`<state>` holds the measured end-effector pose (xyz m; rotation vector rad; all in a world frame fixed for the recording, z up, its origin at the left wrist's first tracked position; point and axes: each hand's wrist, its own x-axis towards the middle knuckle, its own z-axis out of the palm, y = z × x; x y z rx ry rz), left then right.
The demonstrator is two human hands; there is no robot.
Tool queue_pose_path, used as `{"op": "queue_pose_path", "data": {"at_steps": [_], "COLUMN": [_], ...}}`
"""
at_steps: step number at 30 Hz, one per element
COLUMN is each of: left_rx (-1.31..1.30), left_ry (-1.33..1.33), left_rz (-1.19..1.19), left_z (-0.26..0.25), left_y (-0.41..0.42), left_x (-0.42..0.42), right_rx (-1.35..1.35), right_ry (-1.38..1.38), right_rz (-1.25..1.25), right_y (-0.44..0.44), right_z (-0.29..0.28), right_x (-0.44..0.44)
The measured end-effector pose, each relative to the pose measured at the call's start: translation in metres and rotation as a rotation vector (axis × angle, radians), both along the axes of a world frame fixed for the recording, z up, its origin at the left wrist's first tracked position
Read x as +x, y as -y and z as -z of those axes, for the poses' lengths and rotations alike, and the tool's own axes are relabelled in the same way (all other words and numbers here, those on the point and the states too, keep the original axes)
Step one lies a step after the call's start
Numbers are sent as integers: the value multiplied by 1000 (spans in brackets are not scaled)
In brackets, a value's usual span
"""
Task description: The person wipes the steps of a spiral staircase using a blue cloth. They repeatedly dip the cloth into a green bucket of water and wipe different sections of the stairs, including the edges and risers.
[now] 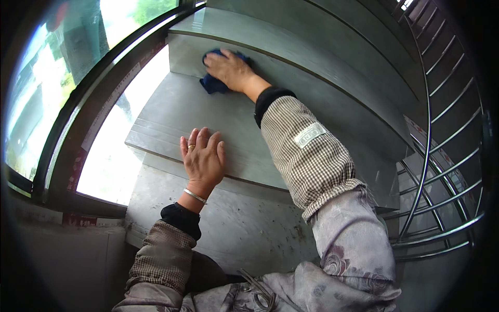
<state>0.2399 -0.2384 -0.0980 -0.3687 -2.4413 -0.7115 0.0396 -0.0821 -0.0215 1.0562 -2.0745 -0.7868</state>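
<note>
Under my right hand (230, 70) is a dark blue cloth (215, 85), pressed against the riser (187, 58) of a grey tiled stair near its left end. The fingers are slightly blurred and bent over the bunched cloth. My left hand (203, 158) lies palm down on the front part of the tread (171, 105) below that riser, fingers spread, with no object in it. It wears a ring and a bracelet. Checked sleeve covers (308, 152) cover both forearms.
A window (113, 156) with a dark frame borders the stairs on the left. A curved metal railing (427, 156) runs along the right. More steps (312, 27) rise beyond. The lower step (241, 222) closer to me has dark specks and stains.
</note>
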Motion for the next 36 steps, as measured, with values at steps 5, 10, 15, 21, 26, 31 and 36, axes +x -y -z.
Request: {"op": "queue_pose_path", "data": {"at_steps": [5,10,15,21,26,31,36], "left_rx": [-29,-65,-83,-207,-190,-225,-220], "left_ry": [-27,-48,9,35,46,50,54], "left_rz": [20,-15,-24,-94,-4,-21,-20], "left_z": [3,9,13,8,11,10,11], "left_y": [-7,5,-12,6,1,14,2], "left_x": [-3,-10,-6,-9,-10,-11,-11], "right_rx": [-102,-380,-996,-1241,-2415,-2826,-2235], "right_ry": [156,330,363,61,-668,-427,-799], "right_rz": [30,355,772,1678,785,-17,702], "right_y": [-107,-203,-355,-465,-570,-598,-551], "right_z": [37,35,58,70,54,13,-13], "right_x": [59,153,264,374,424,353,280]}}
